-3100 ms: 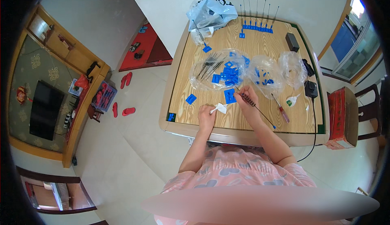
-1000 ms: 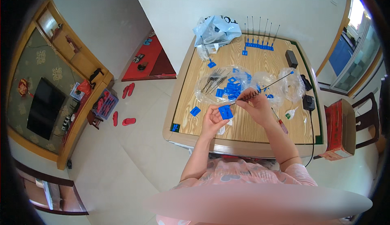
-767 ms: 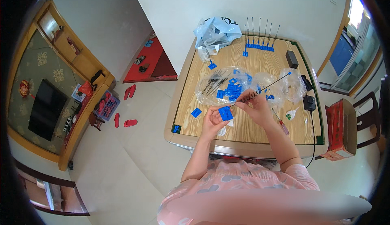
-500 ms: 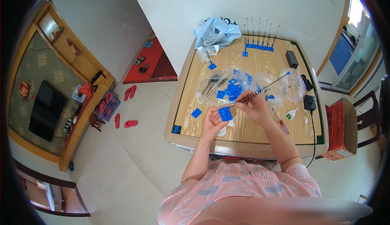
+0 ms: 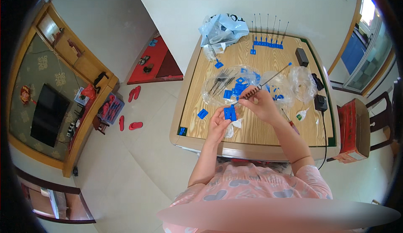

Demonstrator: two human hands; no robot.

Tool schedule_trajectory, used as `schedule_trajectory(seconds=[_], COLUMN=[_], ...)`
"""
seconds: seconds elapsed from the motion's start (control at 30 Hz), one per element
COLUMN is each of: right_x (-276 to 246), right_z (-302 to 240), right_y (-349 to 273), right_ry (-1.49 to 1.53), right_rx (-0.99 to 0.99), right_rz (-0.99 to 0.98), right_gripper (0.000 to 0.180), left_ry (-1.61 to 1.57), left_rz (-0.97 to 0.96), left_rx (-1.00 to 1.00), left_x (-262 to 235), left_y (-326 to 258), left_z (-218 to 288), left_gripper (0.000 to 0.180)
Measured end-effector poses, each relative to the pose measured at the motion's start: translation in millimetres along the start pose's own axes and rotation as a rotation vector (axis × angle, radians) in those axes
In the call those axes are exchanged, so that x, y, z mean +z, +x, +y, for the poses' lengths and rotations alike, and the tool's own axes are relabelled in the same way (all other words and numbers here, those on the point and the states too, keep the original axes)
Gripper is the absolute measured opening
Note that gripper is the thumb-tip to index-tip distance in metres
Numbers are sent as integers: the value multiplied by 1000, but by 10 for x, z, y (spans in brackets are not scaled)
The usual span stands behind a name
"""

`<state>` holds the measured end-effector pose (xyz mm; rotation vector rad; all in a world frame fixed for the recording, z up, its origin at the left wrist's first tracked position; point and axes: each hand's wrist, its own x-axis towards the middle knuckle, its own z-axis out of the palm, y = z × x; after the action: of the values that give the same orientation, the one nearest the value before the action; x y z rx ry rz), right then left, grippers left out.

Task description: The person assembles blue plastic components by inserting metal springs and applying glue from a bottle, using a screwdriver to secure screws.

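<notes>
My left hand [image 5: 217, 126] pinches a small blue plastic base [image 5: 230, 113] over the near part of the table, its slotted side turned up. Just to the right, my right hand [image 5: 261, 106] is closed on a dark coiled-spring rod [image 5: 275, 74] with a blue tip, slanting up to the right. The rod's lower end is close to the base; whether they touch I cannot tell. Beyond my hands, a clear plastic bag [image 5: 206, 95] bears loose spring rods [image 5: 220, 84] and a pile of blue bases [image 5: 239, 86]. One separate blue base [image 5: 202, 114] lies left of my left hand.
At the back stand several rods in blue bases [image 5: 268, 44], with another upright rod [image 5: 213, 48] near a pale blue bag [image 5: 224, 29]. Crumpled clear bags [image 5: 301, 86], a black box [image 5: 301, 57], a corded black adapter [image 5: 320, 103] and a screwdriver [image 5: 294, 127] lie to the right.
The blue base has been tilted more upright in my left hand. My right hand has shifted slightly left and away from me, and the rod now slants more steeply.
</notes>
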<state>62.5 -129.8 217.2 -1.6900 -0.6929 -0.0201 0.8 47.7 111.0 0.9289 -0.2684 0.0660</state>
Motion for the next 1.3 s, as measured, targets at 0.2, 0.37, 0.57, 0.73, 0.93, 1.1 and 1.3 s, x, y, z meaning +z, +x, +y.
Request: schedule_trajectory(seconds=[0.2,0.37,0.57,0.73,0.93,1.1,1.3], right_x=[-95,-81,-71,-92,-132,-141,-60], right_z=[-159,-273,-273,-217,-188,-186,-164], right_y=[96,110,109,111,97,167,419], right_ry=[-177,-167,-189,-218,-180,-216,-235], right_rx=[-69,-65,-46,-33,-63,-48,-89], right_rz=[-105,-161,-193,-195,-167,-126,-122], right_gripper=[15,17,17,18,20,19,16], left_ry=[35,9,47,50,66,89,-136], left_rz=[46,60,75,79,85,109,83], left_rx=[23,-13,-22,17,46,54,-55], left_x=[36,66,73,73,66,126,36], left_y=[19,17,20,26,27,47,97], left_z=[65,82,103,92,96,136,114], left_gripper=[60,60,59,59,59,51,39])
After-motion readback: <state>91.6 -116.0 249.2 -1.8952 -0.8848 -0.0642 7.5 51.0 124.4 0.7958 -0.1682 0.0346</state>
